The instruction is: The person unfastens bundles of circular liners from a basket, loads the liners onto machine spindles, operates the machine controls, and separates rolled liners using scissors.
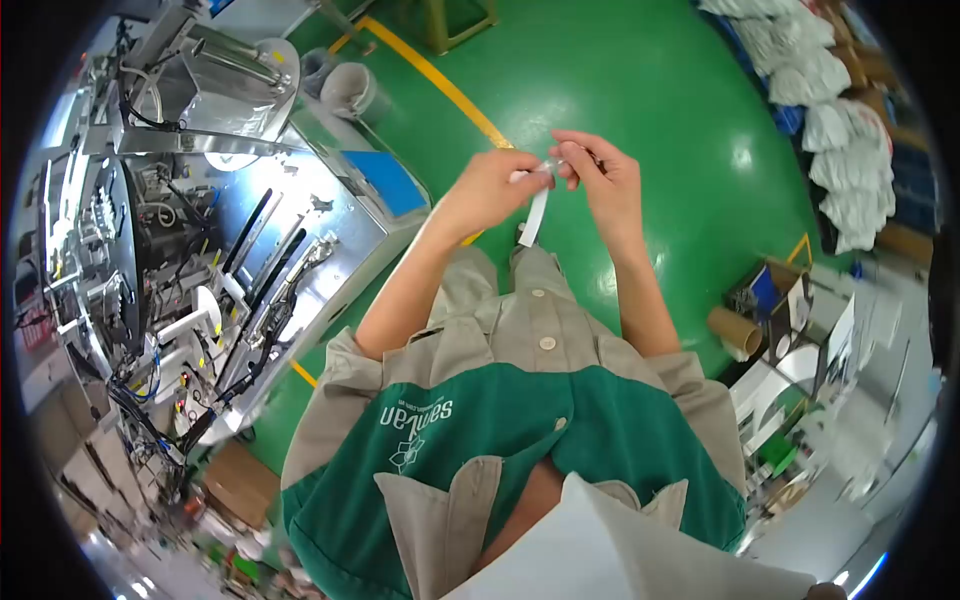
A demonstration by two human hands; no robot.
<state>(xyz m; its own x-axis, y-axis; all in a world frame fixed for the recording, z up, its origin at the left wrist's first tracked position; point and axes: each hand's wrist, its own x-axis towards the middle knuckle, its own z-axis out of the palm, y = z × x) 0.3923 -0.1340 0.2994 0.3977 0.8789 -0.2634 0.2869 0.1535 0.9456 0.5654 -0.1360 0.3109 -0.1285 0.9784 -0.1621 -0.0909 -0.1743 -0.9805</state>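
My left hand [497, 188] is closed, with the fingers curled around a narrow white strip [536, 218]. The strip's lower end hangs down from that hand over the floor. Close beside it on the right, my right hand [605, 188] pinches a small whitish, partly see-through piece [550, 168] between thumb and fingers. This piece lies between the two hands; whether it is part of the strip I cannot tell. Both hands are held up in front of my body, away from any surface.
To my left stands a machine with a bright metal bed [290, 225], rails and cables. A blue pad [385, 182] lies on its edge, and a whitish bin [350, 90] stands behind. White sacks [850, 150] are piled at right, above a cardboard tube [735, 332]. Yellow lines [440, 80] mark the green floor.
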